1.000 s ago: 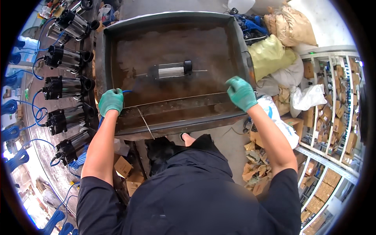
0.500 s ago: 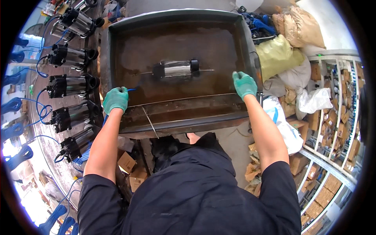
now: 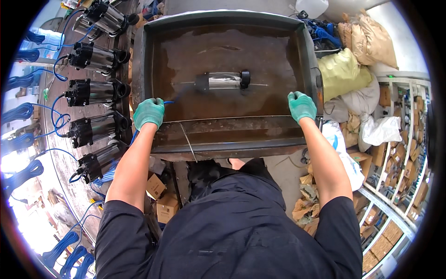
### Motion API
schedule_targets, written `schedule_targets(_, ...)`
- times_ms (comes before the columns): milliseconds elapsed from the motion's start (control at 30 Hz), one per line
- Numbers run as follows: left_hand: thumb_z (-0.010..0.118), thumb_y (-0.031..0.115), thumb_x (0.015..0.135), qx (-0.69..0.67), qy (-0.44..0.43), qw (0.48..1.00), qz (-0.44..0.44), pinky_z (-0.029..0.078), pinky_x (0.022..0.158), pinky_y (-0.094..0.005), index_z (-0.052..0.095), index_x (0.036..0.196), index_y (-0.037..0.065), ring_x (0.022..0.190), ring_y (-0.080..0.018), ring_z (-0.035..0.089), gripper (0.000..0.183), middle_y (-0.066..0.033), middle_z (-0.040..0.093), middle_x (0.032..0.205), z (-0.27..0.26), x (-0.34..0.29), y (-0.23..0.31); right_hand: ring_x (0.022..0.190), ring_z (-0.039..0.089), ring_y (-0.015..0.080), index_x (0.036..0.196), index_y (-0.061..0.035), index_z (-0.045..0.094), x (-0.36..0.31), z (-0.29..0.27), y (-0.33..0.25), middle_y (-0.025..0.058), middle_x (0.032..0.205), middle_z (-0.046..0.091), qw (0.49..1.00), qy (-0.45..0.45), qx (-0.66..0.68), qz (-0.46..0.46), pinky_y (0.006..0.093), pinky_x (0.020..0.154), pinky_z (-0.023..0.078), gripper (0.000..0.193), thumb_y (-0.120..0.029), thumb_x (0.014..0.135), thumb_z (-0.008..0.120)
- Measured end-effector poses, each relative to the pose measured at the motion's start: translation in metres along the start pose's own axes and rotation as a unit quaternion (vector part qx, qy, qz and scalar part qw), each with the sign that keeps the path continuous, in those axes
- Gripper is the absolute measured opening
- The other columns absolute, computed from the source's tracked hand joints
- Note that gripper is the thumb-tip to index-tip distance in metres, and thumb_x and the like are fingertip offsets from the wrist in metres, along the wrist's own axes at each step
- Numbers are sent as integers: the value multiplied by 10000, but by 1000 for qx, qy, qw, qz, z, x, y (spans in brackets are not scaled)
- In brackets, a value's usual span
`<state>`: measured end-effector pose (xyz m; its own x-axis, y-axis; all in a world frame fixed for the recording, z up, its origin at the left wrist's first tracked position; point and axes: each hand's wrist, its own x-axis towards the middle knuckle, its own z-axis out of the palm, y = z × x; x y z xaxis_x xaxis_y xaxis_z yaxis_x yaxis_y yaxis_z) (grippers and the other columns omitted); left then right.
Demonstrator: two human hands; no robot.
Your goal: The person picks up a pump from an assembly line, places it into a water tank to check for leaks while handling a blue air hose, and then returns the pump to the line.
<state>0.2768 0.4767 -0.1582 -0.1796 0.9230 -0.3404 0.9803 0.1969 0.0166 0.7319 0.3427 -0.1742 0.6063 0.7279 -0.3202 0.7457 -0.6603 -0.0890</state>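
Note:
A dark metal tank (image 3: 223,147) of brownish water stands in front of me. In its middle lies a shiny cylindrical pump (image 3: 226,81) with black ends, on its side. My left hand (image 3: 149,113), in a green glove, is closed over the tank's left rim. A blue cable (image 3: 169,102) emerges by its fingertips and shows again below the hand; the glove hides the stretch between. My right hand (image 3: 302,106), gloved alike, is closed at the right rim, its thumb side toward the water. Both palms are hidden.
Several similar pumps (image 3: 96,93) with blue cables line a wooden bench (image 3: 58,153) on the left. Sacks (image 3: 346,74) are piled right of the tank, before a white shelf rack (image 3: 395,135) of boxes. A thin rod (image 3: 188,142) crosses the tank's near ledge. Cardboard boxes (image 3: 166,208) sit below.
The whole view has shifted, so the tank and both hands appear farther right. Ripples now show on the water behind the pump. Both hands keep their places on the rim.

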Motion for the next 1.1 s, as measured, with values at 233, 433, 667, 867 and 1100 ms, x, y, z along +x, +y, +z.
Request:
schedule_targets(233, 512, 459, 969, 0, 8, 1000, 4, 548, 880, -509, 785, 993, 136, 992, -415, 693, 424, -191, 733, 1043, 2, 0, -1, 1003, 686, 414, 1027, -131, 743, 2, -1, 0, 202, 1043, 729, 1000, -12, -20, -21, 523, 891, 539, 408, -448, 984, 489)
schedule_targets(433, 513, 461, 968, 3, 1, 1000, 1, 546, 883, -508, 786, 994, 140, 1001, -414, 690, 422, -188, 732, 1054, 1, 1, 1, 977, 692, 418, 996, -126, 746, 2, 2, 2, 221, 1022, 726, 999, 1, -15, -42, 520, 879, 543, 407, -443, 983, 491)
schedule_targets(667, 513, 457, 971, 10, -2, 1000, 3, 541, 888, -507, 782, 993, 139, 1011, -416, 686, 417, -189, 728, 1069, -2, -2, 4, 999, 692, 408, 999, -124, 752, 1, -3, -1, 205, 1036, 731, 1000, 1, 6, -10, 513, 895, 542, 421, -454, 984, 490)
schedule_targets(867, 508, 455, 980, 17, 0, 1000, 9, 535, 887, -509, 774, 997, 138, 1016, -415, 683, 414, -181, 729, 1070, -2, -4, 4, 1015, 688, 403, 999, -132, 751, 2, -4, 0, 187, 1041, 734, 1000, -6, 6, -1, 507, 902, 539, 427, -468, 985, 487)
schedule_targets(1100, 567, 422, 963, 1, 35, 999, 29, 538, 861, -484, 727, 1046, 143, 1013, -394, 685, 332, -149, 732, 1069, 9, -1, -1, 1006, 690, 396, 987, -125, 749, 3, -4, 1, 185, 1039, 734, 1000, -14, 26, 4, 503, 892, 543, 425, -456, 985, 483)
